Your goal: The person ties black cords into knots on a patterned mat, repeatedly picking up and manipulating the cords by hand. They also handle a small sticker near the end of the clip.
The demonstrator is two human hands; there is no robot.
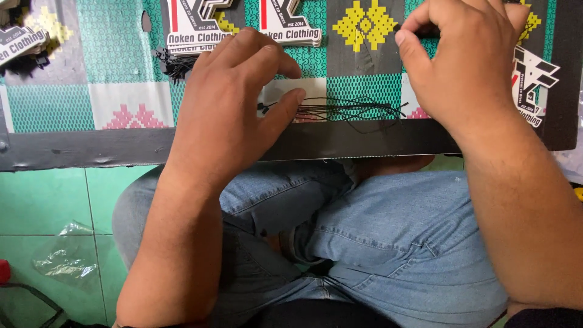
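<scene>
Head view: the left hand [234,103] presses spread fingertips onto a loose bundle of thin black strings [349,109] lying on the patterned woven mat [54,103] (green, grey and pink) covering the counter. The right hand [467,61] pinches one black string end. Die-cut printed card tags [194,27] lie just beyond.

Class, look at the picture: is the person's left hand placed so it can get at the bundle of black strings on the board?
Probably yes: the left hand rests beside the black strings, thumb at their near end, with nothing between; the right hand is off to the side.
</scene>
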